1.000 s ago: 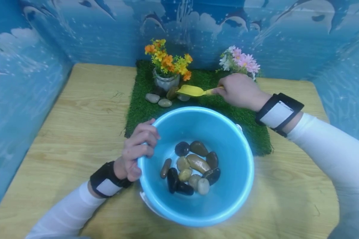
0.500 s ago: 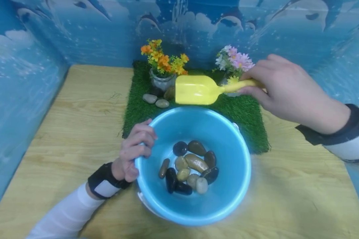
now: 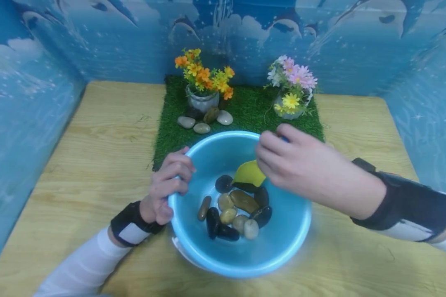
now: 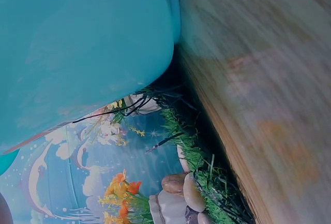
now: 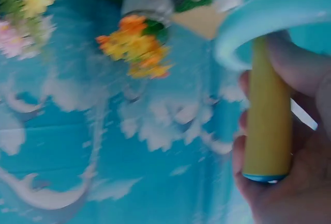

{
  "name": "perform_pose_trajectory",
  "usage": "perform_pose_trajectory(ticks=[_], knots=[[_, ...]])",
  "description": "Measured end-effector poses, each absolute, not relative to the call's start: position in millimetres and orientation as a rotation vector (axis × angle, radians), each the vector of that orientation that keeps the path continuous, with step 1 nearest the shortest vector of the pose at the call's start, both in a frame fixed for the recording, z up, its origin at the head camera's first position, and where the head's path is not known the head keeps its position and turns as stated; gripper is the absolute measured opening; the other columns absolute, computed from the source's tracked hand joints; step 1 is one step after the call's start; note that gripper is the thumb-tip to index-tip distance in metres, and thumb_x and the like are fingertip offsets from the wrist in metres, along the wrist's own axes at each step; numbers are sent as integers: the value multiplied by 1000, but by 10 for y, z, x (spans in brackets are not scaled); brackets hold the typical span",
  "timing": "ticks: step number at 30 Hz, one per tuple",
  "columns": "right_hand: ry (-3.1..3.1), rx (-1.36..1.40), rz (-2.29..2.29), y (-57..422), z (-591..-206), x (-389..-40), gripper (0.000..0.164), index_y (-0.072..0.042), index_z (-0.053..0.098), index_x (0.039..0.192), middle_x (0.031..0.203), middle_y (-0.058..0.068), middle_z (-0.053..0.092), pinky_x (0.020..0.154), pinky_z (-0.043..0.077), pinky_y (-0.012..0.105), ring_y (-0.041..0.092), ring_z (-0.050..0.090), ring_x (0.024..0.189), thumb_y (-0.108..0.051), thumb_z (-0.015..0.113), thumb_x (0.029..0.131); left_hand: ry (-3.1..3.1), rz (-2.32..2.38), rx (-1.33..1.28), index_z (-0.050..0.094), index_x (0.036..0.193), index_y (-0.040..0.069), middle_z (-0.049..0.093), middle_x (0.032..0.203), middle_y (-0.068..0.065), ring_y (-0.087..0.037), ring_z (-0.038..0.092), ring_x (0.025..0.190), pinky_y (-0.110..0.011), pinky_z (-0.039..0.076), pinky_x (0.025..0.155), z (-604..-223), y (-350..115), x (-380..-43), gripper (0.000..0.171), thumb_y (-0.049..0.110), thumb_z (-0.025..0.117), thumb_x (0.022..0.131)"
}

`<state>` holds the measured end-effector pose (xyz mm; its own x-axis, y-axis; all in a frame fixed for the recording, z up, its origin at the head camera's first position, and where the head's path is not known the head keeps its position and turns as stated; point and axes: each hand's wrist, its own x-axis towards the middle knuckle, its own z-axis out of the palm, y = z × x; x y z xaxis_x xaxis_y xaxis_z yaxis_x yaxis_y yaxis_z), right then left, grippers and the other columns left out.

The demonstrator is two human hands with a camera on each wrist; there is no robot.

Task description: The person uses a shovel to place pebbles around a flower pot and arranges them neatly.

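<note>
A light blue bucket (image 3: 241, 270) stands in front of me with several smooth stones (image 3: 241, 200) on its bottom. My left hand (image 3: 171, 185) grips its left rim, fingers curled over the edge. Above the right part of the bucket, my right hand (image 3: 293, 161) holds a yellow toy shovel (image 3: 250, 173), whose blade dips inside near the stones at the back. In the right wrist view, fingers and thumb wrap round the yellow handle (image 5: 269, 125), which has a blue end. The right hand hides the handle in the head view.
Behind the bucket lies a green turf mat (image 3: 249, 103). On it stand a pot of orange flowers (image 3: 204, 99), with several stones (image 3: 202, 128) before it, and a pot of pink and yellow flowers (image 3: 291, 101). Dolphin-print sheets (image 3: 134, 49) enclose the wooden table (image 3: 107, 123).
My right hand first lifted the shovel from beside the stones on the mat. It then brought the blade down into the bucket. The left hand stays on the rim.
</note>
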<state>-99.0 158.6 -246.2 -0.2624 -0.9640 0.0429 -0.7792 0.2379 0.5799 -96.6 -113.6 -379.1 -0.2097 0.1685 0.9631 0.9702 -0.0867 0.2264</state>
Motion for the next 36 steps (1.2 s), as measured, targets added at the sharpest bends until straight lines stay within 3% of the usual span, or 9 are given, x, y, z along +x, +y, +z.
perform_pose_trajectory(ticks=[2, 8, 18, 36], knots=[[-2136, 1603, -736, 1504, -2528, -963, 7, -1, 66, 85, 85, 13, 56, 72, 40, 38, 28, 41, 81, 1, 72, 83, -1442, -1374, -1293, 45, 62, 11, 48, 70, -11, -34, 49, 84, -48, 35, 107, -3794, -1133, -968, 57, 47, 27, 104], [-2234, 1624, -772, 1387, -2701, -978, 15, -7, 63, 72, 75, 8, 46, 66, 34, 34, 25, 35, 77, -1, 73, 82, -1437, -1373, -1292, 44, 62, 11, 48, 69, -11, -34, 49, 84, -48, 35, 107, -3794, -1119, -977, 56, 46, 28, 104], [-2343, 1783, -544, 1401, -2769, -1096, 15, -10, 66, 78, 73, 3, 53, 68, 33, 35, 23, 37, 75, -11, 81, 78, -1416, -1364, -1305, 44, 62, 11, 48, 69, -11, -34, 48, 83, -48, 36, 107, -3783, -1094, -997, 56, 45, 27, 104], [-2385, 1955, -377, 1394, -2750, -1205, 13, -11, 69, 87, 80, 0, 57, 74, 32, 36, 22, 40, 79, -16, 79, 81, -1429, -1360, -1310, 44, 63, 11, 48, 70, -12, -35, 49, 83, -49, 34, 107, -3803, -1130, -987, 57, 45, 26, 104]])
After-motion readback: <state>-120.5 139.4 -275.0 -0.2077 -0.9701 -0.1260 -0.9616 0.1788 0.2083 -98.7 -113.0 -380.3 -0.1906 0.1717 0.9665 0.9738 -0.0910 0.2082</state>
